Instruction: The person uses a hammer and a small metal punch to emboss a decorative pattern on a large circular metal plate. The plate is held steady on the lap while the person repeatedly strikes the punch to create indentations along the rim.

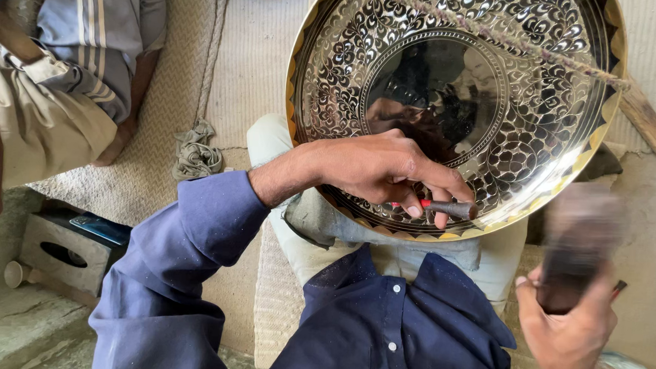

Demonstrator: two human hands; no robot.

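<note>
A large round brass plate (pixel 543 76) with engraved floral patterns rests tilted on my lap. My left hand (pixel 377 168) lies on its lower part and grips a short dark metal chisel (pixel 450 209) with a red band, its tip on the plate near the lower rim. My right hand (pixel 571 332), at lower right, is closed around a dark wooden mallet (pixel 575 242), which is blurred by motion and raised beside the plate's edge. A twisted cord (pixel 500 36) runs across the plate's upper face.
Another person sits at the left in a striped shirt (pixel 101 23), an arm resting on the woven mat (pixel 171 101). A crumpled rag (pixel 195 153) lies on the mat. A small wooden box (pixel 66 249) with a phone on it stands at lower left. A wooden stick (pixel 646 119) lies at right.
</note>
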